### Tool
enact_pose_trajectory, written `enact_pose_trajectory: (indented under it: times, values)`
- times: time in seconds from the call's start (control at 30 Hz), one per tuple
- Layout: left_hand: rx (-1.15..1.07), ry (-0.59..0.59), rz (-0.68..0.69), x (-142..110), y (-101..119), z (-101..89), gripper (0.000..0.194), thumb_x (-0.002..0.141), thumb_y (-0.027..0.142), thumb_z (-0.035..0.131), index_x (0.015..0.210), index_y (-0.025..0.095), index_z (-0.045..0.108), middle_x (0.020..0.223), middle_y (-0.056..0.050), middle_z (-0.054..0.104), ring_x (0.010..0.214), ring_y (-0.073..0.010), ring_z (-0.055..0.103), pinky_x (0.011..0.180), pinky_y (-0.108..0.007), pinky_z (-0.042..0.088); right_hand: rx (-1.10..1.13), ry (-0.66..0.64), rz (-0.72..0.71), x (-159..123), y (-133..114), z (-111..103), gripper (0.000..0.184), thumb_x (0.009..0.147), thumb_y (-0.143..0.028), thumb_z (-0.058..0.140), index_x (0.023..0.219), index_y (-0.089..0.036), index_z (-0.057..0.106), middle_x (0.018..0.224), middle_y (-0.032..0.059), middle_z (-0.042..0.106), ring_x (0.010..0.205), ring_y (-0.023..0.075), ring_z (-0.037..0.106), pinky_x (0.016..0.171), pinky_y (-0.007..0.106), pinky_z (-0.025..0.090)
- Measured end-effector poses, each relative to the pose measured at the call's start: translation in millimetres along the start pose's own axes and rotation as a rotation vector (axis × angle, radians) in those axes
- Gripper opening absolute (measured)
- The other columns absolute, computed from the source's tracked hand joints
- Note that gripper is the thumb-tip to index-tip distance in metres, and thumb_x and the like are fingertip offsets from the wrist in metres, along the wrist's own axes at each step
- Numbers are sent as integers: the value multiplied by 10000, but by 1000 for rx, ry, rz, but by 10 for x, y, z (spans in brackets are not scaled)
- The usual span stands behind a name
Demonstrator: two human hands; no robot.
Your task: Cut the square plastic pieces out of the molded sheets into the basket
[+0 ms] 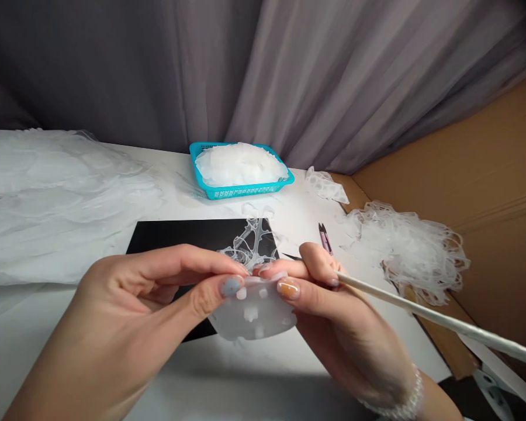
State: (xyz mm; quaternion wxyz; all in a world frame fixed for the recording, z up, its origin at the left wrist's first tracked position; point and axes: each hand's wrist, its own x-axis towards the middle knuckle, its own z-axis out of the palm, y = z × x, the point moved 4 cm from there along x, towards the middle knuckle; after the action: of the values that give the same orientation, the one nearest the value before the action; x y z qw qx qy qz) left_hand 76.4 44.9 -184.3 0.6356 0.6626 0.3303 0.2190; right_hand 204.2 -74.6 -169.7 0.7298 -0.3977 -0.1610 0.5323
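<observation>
Between both hands is a frosted, translucent, flexible piece (252,316) with small paler shapes on it. My left hand (158,310) pinches its upper left edge between thumb and fingertips. My right hand (333,304) grips its upper right edge with thumb and index finger. Tucked in the curled fingers of my right hand is a slim tool with a long pale handle (421,310); its dark pointed tip shows by the index finger. Just beyond the fingertips lies clear, lacy, web-like scrap (256,234) over a black mat (170,234).
A turquoise basket (245,190) heaped with translucent pieces stands at the back. Translucent sheets (48,204) pile up on the left. Small snips (325,238) lie right of the mat, near a tangled scrap heap (407,245). Cardboard (477,164) borders the right side; a grey curtain (201,70) hangs behind.
</observation>
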Motion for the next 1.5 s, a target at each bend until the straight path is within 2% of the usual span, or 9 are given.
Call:
enact_pose_trajectory:
  times: [0.3, 0.47, 0.57, 0.67, 0.93, 1.2, 1.3, 1.4, 1.5]
  values:
    - [-95, -18, -35, 18, -176, -33, 97, 775, 387, 790, 860, 344, 779, 837, 63, 771, 811, -145, 724, 715, -133, 589, 39, 33, 62, 8, 25, -63, 470, 808, -78, 755, 651, -203, 330, 924, -2, 780, 820, 127, 690, 707, 234, 487]
    - [-292, -28, -95, 123, -91, 18, 199, 698, 416, 847, 828, 276, 791, 759, 22, 757, 696, -129, 712, 603, -120, 577, 6, 62, 30, 96, 13, -136, 445, 790, -113, 775, 663, -207, 358, 936, -13, 748, 768, 116, 643, 658, 226, 464]
    - [-415, 18, -142, 256, -87, 7, 229, 679, 381, 867, 854, 252, 796, 815, 4, 771, 729, -131, 719, 610, -124, 580, -18, 50, 21, 231, 46, -211, 394, 804, -137, 771, 675, -210, 406, 946, 1, 727, 864, 128, 651, 739, 244, 505]
    - [-433, 56, -157, 367, -148, -35, 206, 733, 339, 837, 911, 244, 795, 899, -8, 777, 777, -118, 715, 638, -118, 576, -21, 67, 51, 354, 116, -291, 401, 795, -159, 791, 654, -204, 418, 866, 12, 703, 885, 134, 652, 832, 291, 549]
    - [-433, 46, -146, 446, -258, -55, 192, 797, 307, 787, 968, 220, 781, 955, -31, 775, 796, -106, 698, 668, -144, 582, -31, 118, 79, 408, 183, -338, 425, 743, -127, 829, 626, -190, 425, 707, -20, 600, 775, 104, 637, 725, 234, 603]
    - [-455, 6, -146, 501, -337, -23, 243, 835, 291, 743, 1061, 199, 743, 975, -59, 783, 867, -143, 719, 698, -180, 585, -38, 100, 84, 485, 235, -365, 448, 718, -128, 845, 642, -196, 408, 731, -14, 654, 753, 110, 676, 722, 236, 617]
    - [-462, -19, -143, 544, -402, -9, 283, 846, 289, 727, 1112, 192, 717, 1023, -76, 773, 906, -170, 719, 747, -232, 597, -66, 95, 73, 502, 276, -378, 490, 690, -144, 867, 637, -201, 383, 785, 8, 689, 771, 123, 700, 733, 224, 615]
    - [-492, -17, -128, 602, -455, -46, 304, 859, 300, 705, 1143, 192, 696, 1182, -106, 727, 1080, -227, 684, 858, -312, 595, -69, 148, 1, 540, 280, -493, 513, 646, -159, 895, 642, -206, 385, 789, 8, 687, 835, 142, 716, 779, 221, 617]
    - [-500, 86, -104, 664, -455, -187, 265, 856, 317, 686, 1091, 197, 709, 1329, -121, 647, 1229, -280, 603, 886, -356, 587, -131, 237, -133, 729, 143, -700, 533, 593, -188, 917, 638, -216, 387, 759, -2, 660, 824, 139, 708, 776, 213, 619]
